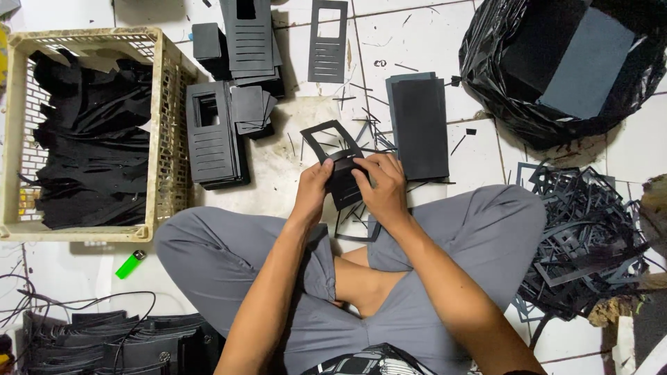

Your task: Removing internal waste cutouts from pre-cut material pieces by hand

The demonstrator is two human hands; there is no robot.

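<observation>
both hands [351, 187] hold black sheet [342, 179] | crate [165, 132]: black pieces | bag [507, 104]: sheets

black foam sheet [345, 182] | beige crate [165, 62] | green lighter [130, 264] | grey trousers [486, 229] | white floor tiles [410, 35]

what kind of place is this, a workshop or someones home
Probably a small floor-level workshop. Both hands, left hand and right hand, hold a black die-cut sheet over white floor tiles. Around them lie stacks of cut black panels, a plastic crate of black pieces, and a heap of offcut frames.
</observation>
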